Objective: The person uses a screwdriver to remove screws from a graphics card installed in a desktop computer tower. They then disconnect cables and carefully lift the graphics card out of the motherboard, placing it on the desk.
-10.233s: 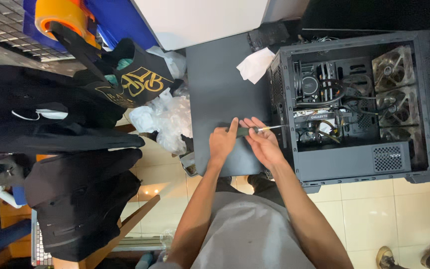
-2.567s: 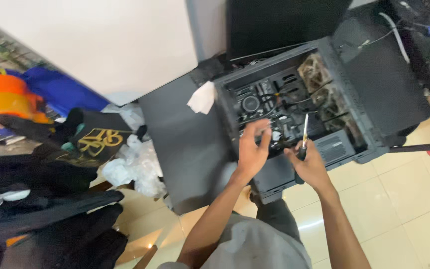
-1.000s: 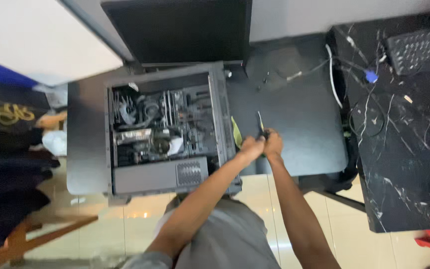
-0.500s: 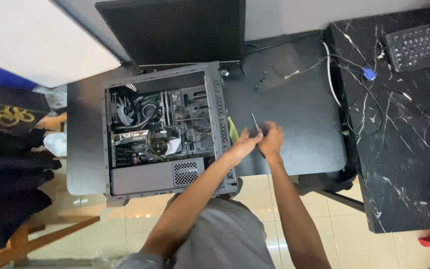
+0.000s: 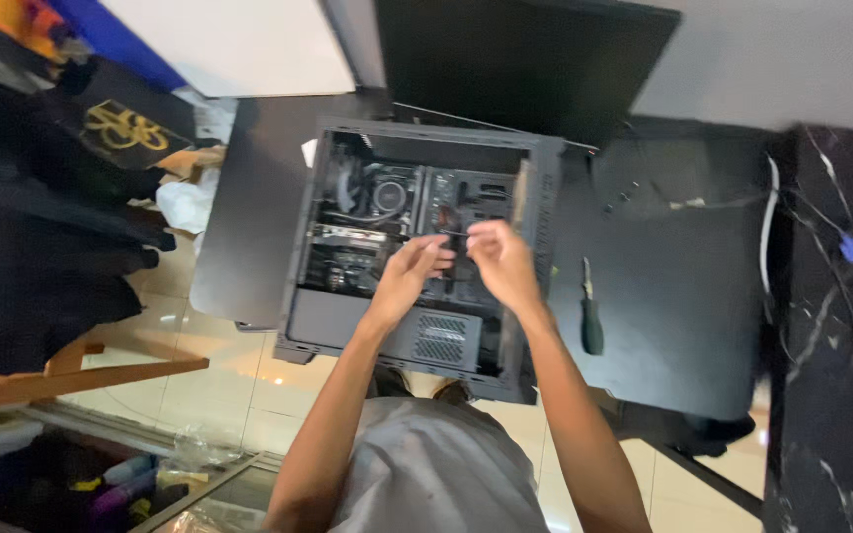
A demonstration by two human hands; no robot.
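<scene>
— Black open-sided metal computer case [image 5: 422,252]: where does it lie?

— Flat on its side on the dark table [image 5: 683,296], its inside facing up, fans and boards showing.

— And the hands?

— Both are over the case's middle. The left hand [image 5: 409,276] has its fingers curled toward a small dark part; the right hand [image 5: 499,259] pinches at the same spot. Whether either truly grips it cannot be told.

— Anything beside it?

— A dark-handled screwdriver [image 5: 591,314] lies on the table, right of the case, untouched.
</scene>
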